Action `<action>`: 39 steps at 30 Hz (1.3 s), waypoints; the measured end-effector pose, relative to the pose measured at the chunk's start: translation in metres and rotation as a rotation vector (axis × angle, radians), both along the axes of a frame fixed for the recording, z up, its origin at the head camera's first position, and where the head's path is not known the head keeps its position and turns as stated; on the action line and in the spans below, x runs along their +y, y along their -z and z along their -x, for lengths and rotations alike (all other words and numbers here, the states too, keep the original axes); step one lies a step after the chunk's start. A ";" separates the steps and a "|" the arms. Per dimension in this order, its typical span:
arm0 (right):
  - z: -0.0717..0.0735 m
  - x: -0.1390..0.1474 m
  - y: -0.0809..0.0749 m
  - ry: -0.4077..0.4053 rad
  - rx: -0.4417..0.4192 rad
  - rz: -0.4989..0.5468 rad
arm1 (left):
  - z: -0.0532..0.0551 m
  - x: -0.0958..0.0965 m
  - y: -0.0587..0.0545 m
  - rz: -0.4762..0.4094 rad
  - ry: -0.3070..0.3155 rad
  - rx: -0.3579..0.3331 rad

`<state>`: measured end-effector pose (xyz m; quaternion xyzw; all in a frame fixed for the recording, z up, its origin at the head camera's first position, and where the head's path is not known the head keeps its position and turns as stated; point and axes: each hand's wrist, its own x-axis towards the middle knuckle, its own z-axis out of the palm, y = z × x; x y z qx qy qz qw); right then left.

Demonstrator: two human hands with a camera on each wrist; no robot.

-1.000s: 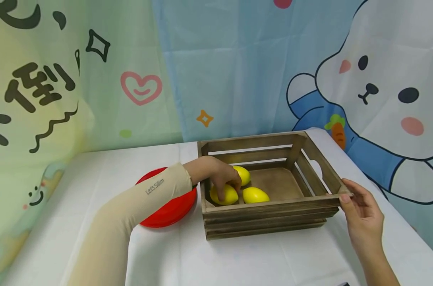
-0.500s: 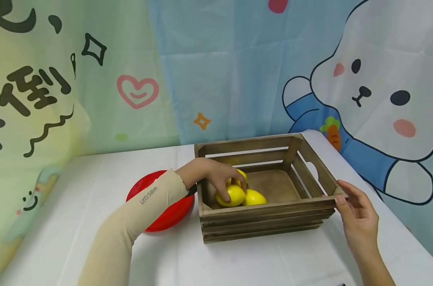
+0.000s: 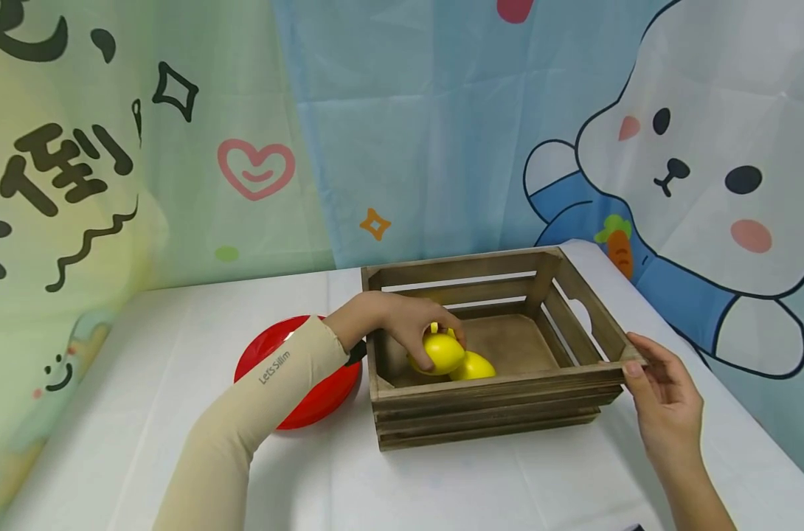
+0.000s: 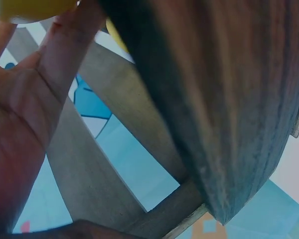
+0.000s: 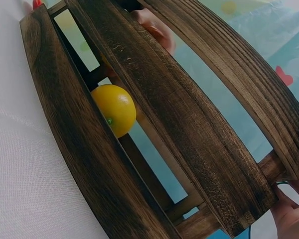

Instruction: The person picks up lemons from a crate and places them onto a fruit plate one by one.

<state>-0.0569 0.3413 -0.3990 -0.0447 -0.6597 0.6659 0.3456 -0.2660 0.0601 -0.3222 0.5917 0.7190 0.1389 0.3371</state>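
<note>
My left hand [image 3: 418, 324] is inside a brown slatted wooden crate [image 3: 495, 398], fingers curled round a yellow lemon [image 3: 445, 355]. A second lemon [image 3: 473, 367] lies just right of it, partly covered. Bits of yellow show between the fingers; whether they belong to another lemon is unclear. In the left wrist view, the held lemon [image 4: 37, 9] is at the top edge by the fingers. The right wrist view shows one lemon [image 5: 118, 110] through the slats. My right hand [image 3: 667, 405] pinches the crate's front right corner between thumb and fingers.
A round red plate [image 3: 259, 352] sits left of the crate, partly under my sleeved left forearm [image 3: 243, 413]. The white-covered table [image 3: 455, 487] meets a printed cloth backdrop [image 3: 415, 147] behind. A small dark object [image 3: 634, 527] shows at the bottom edge.
My left hand has taken hold of the near left lemon and shifted it right and slightly up, overlapping the lemon beside it. The right hand keeps its grip on the crate corner.
</note>
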 end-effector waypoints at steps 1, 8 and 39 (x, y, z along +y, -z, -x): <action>0.000 0.000 0.000 0.006 -0.005 -0.005 | 0.000 0.000 0.000 -0.004 -0.001 -0.003; 0.001 -0.001 -0.001 0.018 -0.029 -0.008 | 0.000 -0.001 -0.001 -0.061 -0.011 -0.019; 0.003 0.000 0.000 0.018 -0.004 -0.013 | -0.033 -0.016 -0.003 -0.546 -0.203 0.203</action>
